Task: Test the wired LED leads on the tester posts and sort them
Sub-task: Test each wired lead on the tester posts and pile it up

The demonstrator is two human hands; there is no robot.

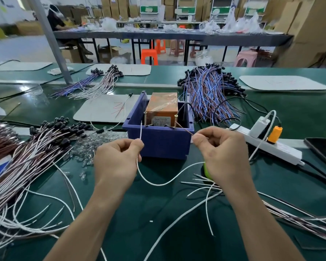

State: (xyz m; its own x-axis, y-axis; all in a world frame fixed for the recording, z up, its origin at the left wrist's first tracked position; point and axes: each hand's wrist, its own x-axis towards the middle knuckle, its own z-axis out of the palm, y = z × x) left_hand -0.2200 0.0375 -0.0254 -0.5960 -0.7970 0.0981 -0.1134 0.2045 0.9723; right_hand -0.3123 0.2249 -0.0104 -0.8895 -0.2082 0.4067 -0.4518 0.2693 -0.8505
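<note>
My left hand (117,162) pinches a white lead (158,183), whose bare tip stands up beside the left screw post (145,119) of the tester. My right hand (222,151) pinches a brown lead (186,131) that slants up to the right screw post (176,120). A green glow (207,171) shows under my right palm. The orange tester (162,106) sits in a blue bin (164,142). Whether the white tip touches its post I cannot tell.
A big pile of white and brown leads (26,157) lies at the left, loose leads (271,210) at the right. Blue and brown bundles (209,91) lie behind the bin. A white power strip (267,144) and a dark phone (324,149) are at the right.
</note>
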